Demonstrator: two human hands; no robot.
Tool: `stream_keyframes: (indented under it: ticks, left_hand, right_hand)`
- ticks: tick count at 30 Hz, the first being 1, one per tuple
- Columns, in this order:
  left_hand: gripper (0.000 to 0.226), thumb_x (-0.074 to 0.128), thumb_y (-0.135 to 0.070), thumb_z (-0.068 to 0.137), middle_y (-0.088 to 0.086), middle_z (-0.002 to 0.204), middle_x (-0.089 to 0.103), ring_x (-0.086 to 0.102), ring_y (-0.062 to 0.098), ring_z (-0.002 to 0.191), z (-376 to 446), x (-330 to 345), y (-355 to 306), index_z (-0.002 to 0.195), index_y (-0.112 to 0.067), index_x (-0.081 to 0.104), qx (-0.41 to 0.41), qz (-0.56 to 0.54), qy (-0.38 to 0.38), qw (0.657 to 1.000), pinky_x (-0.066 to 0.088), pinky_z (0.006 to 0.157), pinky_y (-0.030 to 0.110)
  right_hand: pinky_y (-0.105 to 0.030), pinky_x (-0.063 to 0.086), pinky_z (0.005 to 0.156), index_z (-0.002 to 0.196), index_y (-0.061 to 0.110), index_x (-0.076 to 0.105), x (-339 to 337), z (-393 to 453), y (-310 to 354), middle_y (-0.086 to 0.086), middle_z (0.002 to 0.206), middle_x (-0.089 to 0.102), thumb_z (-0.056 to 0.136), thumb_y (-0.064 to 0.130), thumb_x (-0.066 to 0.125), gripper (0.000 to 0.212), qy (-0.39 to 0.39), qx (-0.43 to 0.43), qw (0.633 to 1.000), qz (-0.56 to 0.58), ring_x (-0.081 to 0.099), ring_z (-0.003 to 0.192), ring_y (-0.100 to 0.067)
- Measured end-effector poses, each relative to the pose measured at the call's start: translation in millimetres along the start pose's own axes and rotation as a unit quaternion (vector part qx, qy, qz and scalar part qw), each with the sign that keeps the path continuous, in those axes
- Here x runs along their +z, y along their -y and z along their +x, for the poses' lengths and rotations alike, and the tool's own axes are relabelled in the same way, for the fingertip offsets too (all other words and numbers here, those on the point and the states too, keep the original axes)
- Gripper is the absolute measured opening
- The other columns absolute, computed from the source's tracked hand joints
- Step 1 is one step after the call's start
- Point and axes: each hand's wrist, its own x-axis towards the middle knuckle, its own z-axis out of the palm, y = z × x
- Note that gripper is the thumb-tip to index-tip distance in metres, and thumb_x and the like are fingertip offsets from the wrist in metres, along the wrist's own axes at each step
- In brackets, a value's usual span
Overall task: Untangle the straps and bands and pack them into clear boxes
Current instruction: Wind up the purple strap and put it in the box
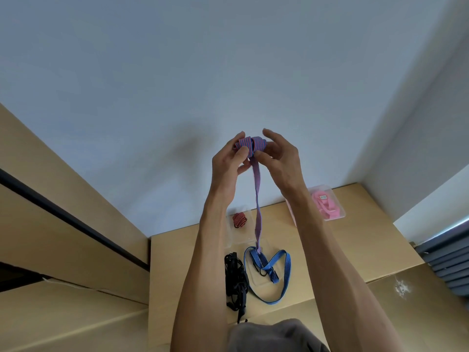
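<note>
Both hands are raised in front of the white wall, holding a red-and-blue striped strap (256, 194) between them. My left hand (229, 163) pinches its rolled-up top end. My right hand (279, 158) pinches the other side of the roll, index finger lifted. The strap's free tail hangs straight down to the table. On the table below lie a blue striped strap (275, 270) in loose loops and a tangled black strap (236, 283). One clear box (241, 233) holds a rolled red striped band (239, 219). Another clear box (338, 208) at the back right holds pink bands (326, 207).
The wooden table (342, 252) stands in a corner, white walls behind and to the right. A wooden cabinet (63, 199) rises on the left. A grey slatted unit (449, 265) sits at the right edge. A small white stain (402, 288) marks the tabletop.
</note>
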Motion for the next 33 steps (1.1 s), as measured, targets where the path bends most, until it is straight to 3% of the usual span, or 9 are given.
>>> stream_keyframes:
  ticks: [3,8,12,17,21,25,27,30,33]
  left_hand:
    - [0.040,0.062,-0.026,0.083,-0.010,0.091,0.070,0.065,0.004,0.083,0,3,-4,0.122,-0.014,0.066,0.007,0.036,-0.017,0.999,0.057,0.078,0.023]
    - [0.025,0.056,-0.033,0.085,0.001,0.091,0.070,0.069,0.013,0.076,-2,2,-5,0.099,-0.013,0.064,-0.009,0.076,-0.026,0.997,0.057,0.065,0.027]
    - [0.021,0.058,-0.023,0.090,0.000,0.096,0.071,0.070,0.018,0.080,-2,-2,-8,0.108,-0.022,0.069,0.004,0.072,0.023,0.997,0.058,0.066,0.030]
    - [0.029,0.062,-0.024,0.089,0.003,0.110,0.069,0.069,0.019,0.092,0,1,-12,0.115,-0.035,0.070,0.005,0.060,0.043,0.997,0.059,0.074,0.032]
    - [0.037,0.065,-0.033,0.087,-0.007,0.105,0.073,0.069,0.013,0.095,2,3,-6,0.122,-0.026,0.070,0.003,0.059,0.002,0.998,0.058,0.079,0.035]
    - [0.068,0.071,-0.015,0.079,0.001,0.101,0.069,0.068,0.011,0.089,3,2,-1,0.143,-0.016,0.051,0.028,0.093,-0.018,0.995,0.059,0.091,0.035]
    - [0.066,0.072,-0.011,0.073,0.006,0.106,0.069,0.069,0.014,0.095,0,3,2,0.136,-0.014,0.052,0.031,0.106,-0.026,0.994,0.057,0.095,0.036]
    - [0.044,0.074,-0.012,0.071,0.004,0.103,0.072,0.070,0.015,0.095,-1,3,5,0.113,-0.013,0.065,0.049,0.105,-0.053,0.992,0.058,0.087,0.036]
    - [0.026,0.075,-0.018,0.075,0.000,0.096,0.075,0.071,0.014,0.088,-2,-1,6,0.101,-0.021,0.071,0.057,0.125,-0.050,0.989,0.058,0.074,0.029]
  right_hand:
    - [-0.030,0.057,0.082,0.115,0.009,0.071,-2,0,-3,-0.005,0.095,0.078,0.090,0.000,0.064,0.028,0.022,-0.001,1.000,-0.003,0.074,0.092,-0.018]
    - [-0.045,0.060,0.078,0.111,0.005,0.071,-8,1,-3,-0.015,0.086,0.075,0.090,0.002,0.066,0.021,0.031,0.009,0.999,-0.026,0.071,0.083,-0.037]
    - [-0.031,0.059,0.066,0.104,0.013,0.067,-7,1,-1,-0.002,0.084,0.074,0.090,-0.004,0.063,0.022,0.017,0.013,0.999,-0.034,0.073,0.073,-0.021]
    - [-0.041,0.060,0.078,0.104,0.003,0.067,-6,0,-2,-0.014,0.091,0.072,0.082,-0.013,0.058,0.029,-0.023,-0.011,0.999,-0.029,0.072,0.083,-0.032]
    - [-0.029,0.054,0.084,0.107,0.005,0.074,-4,-1,-2,-0.007,0.099,0.076,0.081,-0.011,0.061,0.033,-0.047,-0.003,0.998,-0.029,0.072,0.087,-0.018]
    - [-0.027,0.054,0.088,0.105,0.013,0.074,-8,-3,2,-0.003,0.101,0.076,0.087,0.009,0.058,0.024,-0.040,0.024,0.999,0.005,0.069,0.096,-0.010]
    - [-0.024,0.049,0.075,0.088,0.007,0.068,-9,0,3,-0.011,0.086,0.071,0.093,0.023,0.057,0.020,-0.014,0.016,0.999,-0.035,0.066,0.082,-0.009]
    - [-0.013,0.046,0.064,0.096,0.003,0.075,-7,-1,2,-0.007,0.080,0.073,0.100,0.018,0.056,0.024,-0.001,-0.002,0.999,-0.036,0.066,0.071,-0.008]
    - [-0.013,0.049,0.068,0.105,0.002,0.074,-10,-3,0,-0.003,0.085,0.076,0.099,0.010,0.058,0.019,-0.009,-0.015,1.000,-0.007,0.070,0.076,-0.009]
